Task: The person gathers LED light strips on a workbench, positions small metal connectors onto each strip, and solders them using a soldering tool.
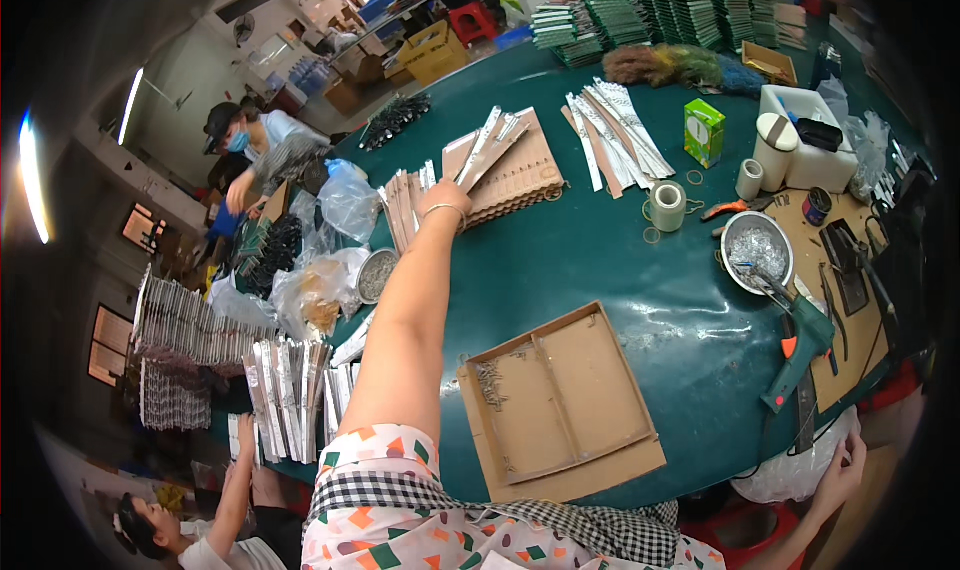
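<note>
My left hand [445, 202] stretches far across the table, a bracelet at its wrist. Its fingers are closed on a few narrow cardboard strips [492, 150] with white faces. These strips lie over a stack of brown cardboard sheets [520, 165], whose front edges look wavy. More upright strips [402, 208] stand just left of that hand. At the lower right, my right hand [842, 470] hangs off the table edge beside a clear plastic bag [800, 467]. Its fingers are loosely bent and apart, with nothing seen in them; whether it touches the bag I cannot tell.
A shallow cardboard box [610, 370] holds small metal pieces. Rightward lie a glue gun [805, 345], a metal bowl [757, 250] and tape rolls [667, 207]. Fanned strips [618, 135] lie farther back. Two people work at left, one near bundled strips [285, 395].
</note>
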`<action>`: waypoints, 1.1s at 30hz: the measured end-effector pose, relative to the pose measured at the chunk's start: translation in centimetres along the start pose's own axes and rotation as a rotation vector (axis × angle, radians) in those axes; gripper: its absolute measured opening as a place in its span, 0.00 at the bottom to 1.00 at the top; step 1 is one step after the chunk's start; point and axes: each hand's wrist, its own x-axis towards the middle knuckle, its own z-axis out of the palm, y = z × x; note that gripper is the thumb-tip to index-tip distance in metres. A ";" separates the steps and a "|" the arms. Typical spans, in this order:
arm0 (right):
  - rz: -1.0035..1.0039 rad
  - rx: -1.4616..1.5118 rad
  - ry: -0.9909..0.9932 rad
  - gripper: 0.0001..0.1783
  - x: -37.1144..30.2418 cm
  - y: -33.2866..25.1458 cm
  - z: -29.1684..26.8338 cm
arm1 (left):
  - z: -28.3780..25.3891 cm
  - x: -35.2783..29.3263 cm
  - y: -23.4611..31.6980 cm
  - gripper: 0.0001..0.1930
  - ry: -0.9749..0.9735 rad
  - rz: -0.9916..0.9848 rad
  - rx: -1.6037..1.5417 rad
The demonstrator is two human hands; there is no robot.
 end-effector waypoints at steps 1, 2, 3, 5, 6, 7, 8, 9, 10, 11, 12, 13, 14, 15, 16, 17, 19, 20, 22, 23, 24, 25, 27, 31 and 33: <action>0.010 -0.011 0.002 0.16 -0.2 -0.1 -0.3 | 0.3 0.3 -0.4 0.20 0.029 -0.022 -0.047; 0.014 -0.017 0.009 0.16 -0.4 -0.3 -0.5 | 0.4 0.7 -0.8 0.20 0.026 -0.013 -0.051; 0.005 -0.014 0.030 0.16 -0.6 -0.6 -0.7 | 0.4 0.6 -1.1 0.21 0.027 0.002 -0.060; 0.000 -0.014 0.048 0.15 -0.7 -1.3 -1.1 | 0.1 0.4 -2.0 0.22 0.055 0.011 -0.069; 0.009 -0.010 0.050 0.15 -0.8 -1.6 -1.5 | -0.2 0.0 -2.5 0.22 0.045 0.019 -0.064; 0.018 -0.004 0.051 0.15 -0.9 -1.8 -1.8 | -0.8 -0.3 -3.2 0.23 0.127 0.040 -0.086; 0.027 -0.011 0.047 0.15 -0.7 -1.3 -2.0 | -1.3 -0.5 -4.0 0.25 0.208 0.062 -0.108; -0.033 0.012 0.077 0.15 -0.4 -0.2 -1.9 | -1.7 -0.5 -5.3 0.25 0.308 0.130 -0.077; -0.080 0.020 0.109 0.15 -0.7 0.1 -2.1 | -1.9 -0.7 -5.5 0.25 0.395 0.216 -0.046; -0.089 0.090 0.095 0.15 -0.6 0.3 -2.2 | -2.2 -1.2 -6.1 0.26 0.405 0.312 -0.159; -0.076 0.133 0.093 0.16 -0.6 -0.2 -2.8 | -2.6 -2.6 -5.0 0.28 0.387 0.433 -0.282; -0.075 0.179 0.093 0.16 -0.7 -1.2 -3.0 | -3.1 -3.9 -4.8 0.28 0.373 0.551 -0.332; -0.074 0.229 0.097 0.17 -0.6 -2.3 -2.8 | -3.5 -5.6 -4.0 0.29 0.359 0.670 -0.383; -0.061 0.322 0.094 0.18 -0.5 -3.7 -2.6 | -4.3 -8.1 -2.4 0.29 0.279 0.765 -0.380; -0.055 0.423 0.095 0.18 -0.5 -5.3 -2.1 | -5.0 -10.8 -0.9 0.29 0.207 0.855 -0.373; -0.039 0.426 0.086 0.18 -0.4 -7.8 -1.9 | -4.9 -12.9 0.0 0.28 0.173 0.909 -0.301; -0.055 0.522 0.037 0.18 -0.7 -11.8 -1.2 | -5.3 -17.2 3.2 0.28 0.083 1.289 -0.245; -0.088 0.611 -0.003 0.17 -1.1 -13.4 -1.1 | -4.6 -17.7 4.4 0.28 0.044 1.453 -0.200; -0.123 0.652 -0.028 0.17 -2.4 -16.6 -0.8 | -4.6 -20.3 8.2 0.28 -0.017 1.644 0.000; -0.215 0.578 -0.065 0.18 -3.0 -18.5 -0.8 | -4.1 -20.8 9.8 0.26 -0.024 1.732 0.032; -0.302 0.503 -0.104 0.18 -3.6 -20.3 -0.8 | -3.5 -21.1 11.2 0.25 -0.031 1.820 0.068; -0.383 0.440 -0.138 0.19 -4.1 -21.8 -0.2 | -2.9 -21.1 12.3 0.25 -0.030 1.830 0.072; -0.498 0.362 -0.223 0.18 -4.5 -22.8 2.2 | -1.4 -20.6 13.5 0.22 0.021 1.901 0.118; -0.547 0.302 -0.305 0.17 -4.9 -22.7 5.9 | 0.7 -19.5 16.5 0.20 0.176 1.895 0.182; -0.544 0.299 -0.341 0.17 -4.7 -22.6 6.8 | 2.0 -19.5 17.7 0.20 0.233 1.891 0.134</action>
